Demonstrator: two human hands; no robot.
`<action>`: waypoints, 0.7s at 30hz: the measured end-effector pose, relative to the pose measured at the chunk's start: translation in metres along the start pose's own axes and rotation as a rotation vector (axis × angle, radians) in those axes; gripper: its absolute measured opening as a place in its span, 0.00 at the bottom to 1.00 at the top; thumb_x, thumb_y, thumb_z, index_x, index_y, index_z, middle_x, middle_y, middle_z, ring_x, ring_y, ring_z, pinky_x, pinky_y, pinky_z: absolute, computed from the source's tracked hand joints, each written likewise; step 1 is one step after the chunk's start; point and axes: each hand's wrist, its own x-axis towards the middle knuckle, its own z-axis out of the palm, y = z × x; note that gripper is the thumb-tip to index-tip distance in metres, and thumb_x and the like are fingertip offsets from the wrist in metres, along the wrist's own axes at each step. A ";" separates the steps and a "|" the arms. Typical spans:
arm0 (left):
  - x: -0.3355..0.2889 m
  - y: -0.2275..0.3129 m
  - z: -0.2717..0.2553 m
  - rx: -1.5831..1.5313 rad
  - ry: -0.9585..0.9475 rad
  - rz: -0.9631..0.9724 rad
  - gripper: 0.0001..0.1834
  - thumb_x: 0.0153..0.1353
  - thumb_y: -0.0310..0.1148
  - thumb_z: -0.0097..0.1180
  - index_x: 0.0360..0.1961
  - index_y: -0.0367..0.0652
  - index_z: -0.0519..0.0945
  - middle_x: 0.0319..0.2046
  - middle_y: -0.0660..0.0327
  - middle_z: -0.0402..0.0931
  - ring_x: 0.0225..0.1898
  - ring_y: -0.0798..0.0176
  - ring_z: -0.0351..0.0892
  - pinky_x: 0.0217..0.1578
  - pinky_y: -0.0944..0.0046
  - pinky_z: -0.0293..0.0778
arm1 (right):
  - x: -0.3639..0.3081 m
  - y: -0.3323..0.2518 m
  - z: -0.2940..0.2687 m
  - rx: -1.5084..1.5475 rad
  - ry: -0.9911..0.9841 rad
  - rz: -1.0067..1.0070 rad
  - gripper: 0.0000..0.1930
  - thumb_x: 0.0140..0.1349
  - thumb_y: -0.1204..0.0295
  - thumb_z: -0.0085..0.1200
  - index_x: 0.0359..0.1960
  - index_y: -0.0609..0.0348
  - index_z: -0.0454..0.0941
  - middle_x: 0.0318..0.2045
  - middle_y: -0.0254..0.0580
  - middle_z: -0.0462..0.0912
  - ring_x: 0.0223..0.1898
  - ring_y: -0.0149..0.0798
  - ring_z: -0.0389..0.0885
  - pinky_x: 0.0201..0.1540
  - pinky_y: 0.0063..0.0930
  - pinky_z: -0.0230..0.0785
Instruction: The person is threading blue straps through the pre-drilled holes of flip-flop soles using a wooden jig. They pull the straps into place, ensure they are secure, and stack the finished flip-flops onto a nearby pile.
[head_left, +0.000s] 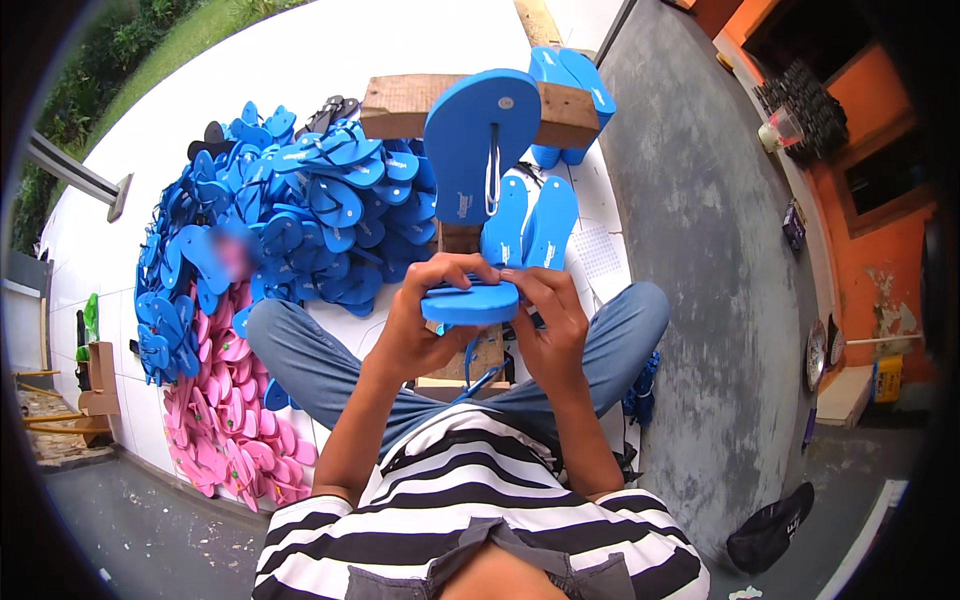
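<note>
Above my lap I hold a blue flip-flop sole [470,304] nearly edge-on, its thick rim toward me. My left hand [412,315] is closed round its left end, thumb below and fingers over the top. My right hand [550,322] pinches the right end near the far edge; what its fingertips grip besides the sole is hidden. Below hangs a thin blue strap [484,382]. Just beyond my hands, another blue sole [478,125] stands against a wooden block [392,106], with a pale metal loop [491,178] along its middle.
Two blue soles [548,228] lean beyond my right hand, beside a printed sheet [602,252]. More blue soles [585,85] stand past the block. At left are heaps of blue flip-flops [300,200] and pink flip-flops [232,400]. A black cap [768,535] lies at lower right.
</note>
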 end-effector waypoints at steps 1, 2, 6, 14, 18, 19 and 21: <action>0.007 0.002 -0.002 -0.014 0.014 0.055 0.34 0.43 0.22 0.73 0.47 0.46 0.64 0.47 0.50 0.74 0.50 0.53 0.77 0.56 0.53 0.69 | 0.009 -0.006 -0.001 0.008 0.036 -0.037 0.22 0.48 0.85 0.66 0.47 0.55 0.82 0.40 0.41 0.79 0.39 0.41 0.82 0.37 0.32 0.76; 0.014 0.001 -0.004 -0.004 0.032 0.128 0.36 0.38 0.23 0.75 0.45 0.47 0.64 0.46 0.51 0.72 0.47 0.53 0.77 0.55 0.50 0.70 | 0.017 -0.009 0.000 0.009 0.060 -0.072 0.23 0.48 0.85 0.66 0.47 0.54 0.82 0.40 0.41 0.79 0.38 0.41 0.82 0.37 0.31 0.77; 0.038 0.002 -0.012 0.023 0.046 0.285 0.36 0.37 0.24 0.77 0.43 0.48 0.64 0.44 0.52 0.71 0.43 0.55 0.77 0.54 0.49 0.71 | 0.035 -0.012 0.005 0.043 0.149 -0.119 0.20 0.48 0.83 0.68 0.45 0.56 0.82 0.39 0.42 0.82 0.38 0.40 0.84 0.39 0.31 0.78; 0.068 -0.003 -0.014 0.004 0.158 0.310 0.34 0.42 0.18 0.73 0.45 0.43 0.62 0.42 0.50 0.70 0.41 0.57 0.76 0.47 0.57 0.75 | 0.060 -0.008 0.013 0.155 0.244 -0.081 0.14 0.50 0.83 0.68 0.38 0.59 0.79 0.37 0.43 0.84 0.39 0.40 0.85 0.41 0.29 0.78; 0.073 0.022 0.000 -0.117 0.277 -0.007 0.32 0.51 0.18 0.68 0.52 0.42 0.61 0.46 0.51 0.68 0.47 0.60 0.73 0.49 0.61 0.73 | 0.061 -0.019 0.017 0.180 0.283 0.026 0.14 0.51 0.83 0.68 0.38 0.60 0.79 0.36 0.43 0.83 0.35 0.38 0.84 0.38 0.27 0.77; 0.079 0.027 0.001 -0.110 0.300 -0.096 0.33 0.52 0.20 0.69 0.53 0.42 0.61 0.49 0.51 0.66 0.51 0.59 0.71 0.51 0.60 0.72 | 0.061 -0.019 0.019 0.193 0.289 0.057 0.13 0.51 0.83 0.68 0.37 0.60 0.79 0.36 0.43 0.83 0.35 0.38 0.84 0.37 0.27 0.77; 0.089 0.032 -0.002 0.032 0.245 -0.172 0.34 0.55 0.27 0.68 0.58 0.40 0.60 0.63 0.47 0.56 0.64 0.52 0.59 0.59 0.53 0.63 | 0.060 -0.020 0.022 0.218 0.304 0.113 0.11 0.53 0.83 0.67 0.37 0.61 0.79 0.35 0.43 0.82 0.33 0.37 0.83 0.35 0.27 0.76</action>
